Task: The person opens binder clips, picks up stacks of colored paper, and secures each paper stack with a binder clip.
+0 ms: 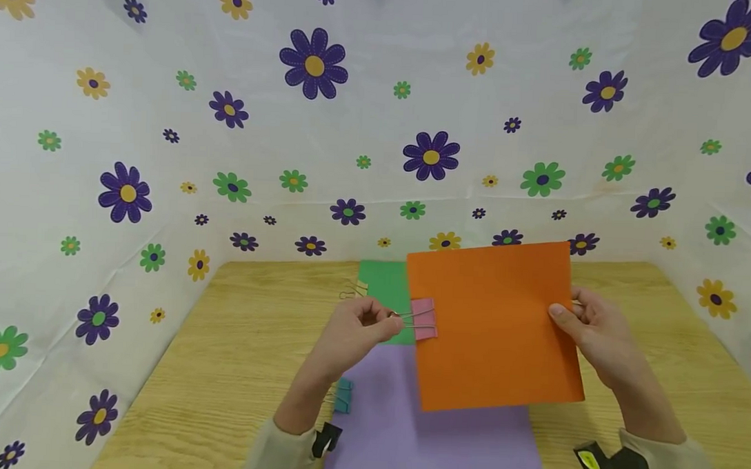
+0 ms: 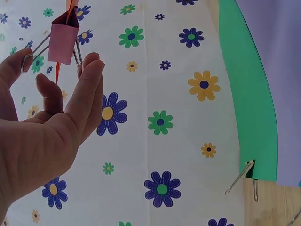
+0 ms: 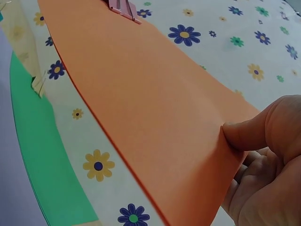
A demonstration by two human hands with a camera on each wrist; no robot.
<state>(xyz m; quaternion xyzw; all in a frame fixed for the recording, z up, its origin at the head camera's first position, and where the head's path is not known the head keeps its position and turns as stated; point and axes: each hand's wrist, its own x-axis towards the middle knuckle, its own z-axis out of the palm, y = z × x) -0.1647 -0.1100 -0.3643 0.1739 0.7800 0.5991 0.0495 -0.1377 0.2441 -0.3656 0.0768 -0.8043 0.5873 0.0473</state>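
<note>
A stack of orange paper point(image 1: 496, 328) is held up above the table, tilted a little. On its left edge sits a pink binder clip point(image 1: 424, 318), its wire handles pointing left. My left hand point(image 1: 361, 329) pinches those handles; in the left wrist view the thumb point(image 2: 10, 70) is on one handle and fingers are on the other, with the paper edge running through the clip point(image 2: 63, 42). At the right edge my right hand point(image 1: 602, 332) grips the orange paper, thumb point(image 3: 244, 134) on the front and the other fingers behind it.
Purple paper point(image 1: 474, 445) with a teal binder clip point(image 1: 343, 395) on its left edge lies on the wooden table point(image 1: 235, 340). Behind it is green paper point(image 1: 383, 283) with a yellowish binder clip point(image 1: 362, 288). A flower-print cloth point(image 1: 367, 124) surrounds the table's back and sides.
</note>
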